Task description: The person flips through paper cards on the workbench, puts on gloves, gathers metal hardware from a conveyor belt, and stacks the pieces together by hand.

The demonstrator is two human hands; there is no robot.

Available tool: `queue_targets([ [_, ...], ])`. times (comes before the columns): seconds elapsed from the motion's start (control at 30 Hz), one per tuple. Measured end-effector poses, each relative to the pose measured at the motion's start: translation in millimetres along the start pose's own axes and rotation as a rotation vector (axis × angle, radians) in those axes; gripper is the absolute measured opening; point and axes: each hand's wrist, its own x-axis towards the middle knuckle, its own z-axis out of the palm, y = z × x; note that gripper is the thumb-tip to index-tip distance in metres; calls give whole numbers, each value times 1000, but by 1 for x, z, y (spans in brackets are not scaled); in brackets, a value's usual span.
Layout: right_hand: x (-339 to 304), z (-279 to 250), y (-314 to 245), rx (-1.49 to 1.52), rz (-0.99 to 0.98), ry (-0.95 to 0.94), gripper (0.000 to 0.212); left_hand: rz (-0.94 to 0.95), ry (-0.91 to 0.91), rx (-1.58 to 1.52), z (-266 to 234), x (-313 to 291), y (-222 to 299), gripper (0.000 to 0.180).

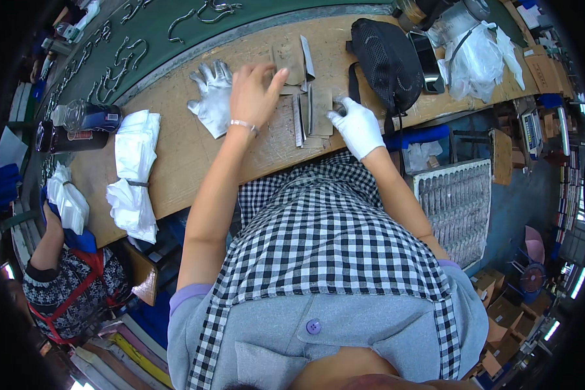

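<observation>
My bare left hand (257, 94) hovers over the wooden bench, fingers loosely bent and thumb apart, with nothing seen in it. Beside it lies an empty white glove (214, 101) with grey-stained fingers. My right hand (357, 127) wears a similar white glove. Its thumb and fingers are curled at the right edge of a flat brownish-grey sheet (322, 110); what sits between the fingertips is hidden. Narrow grey strips (298, 120) stand or lie just left of that sheet. Farther back are another brownish sheet (288, 62) and a pale folded strip (307, 57).
Curved metal pieces (130, 55) lie on the green belt (156, 26) behind the bench (182, 175). Bundled white gloves (136, 146) and jars (88, 117) are at left. A black mesh bag (387, 65), phone (428, 62) and plastic bag (478, 65) stand right. A co-worker (78, 286) sits left.
</observation>
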Motion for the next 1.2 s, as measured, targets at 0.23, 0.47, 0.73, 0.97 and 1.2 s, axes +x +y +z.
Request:
queue_targets([
  [0.23, -6, 4, -18, 57, -36, -50, 36, -305, -256, -174, 2, -60, 51, 43],
  [0.47, -33, -5, -2, 302, -75, 251, 50, -235, -161, -242, -5, -61, 65, 38],
  [0.73, -88, -75, 34, 548, -15, 173, 30, 40, -356, -675, 2, -56, 138, 36],
  [0.97, -141, -117, 242, 534, 637, 910, 27, -212, -507, -649, 21, -61, 135, 29],
  [1.2, -45, -53, 468, -49, 1091, 330, 26, -465, -329, -418, 21, -72, 107, 18],
])
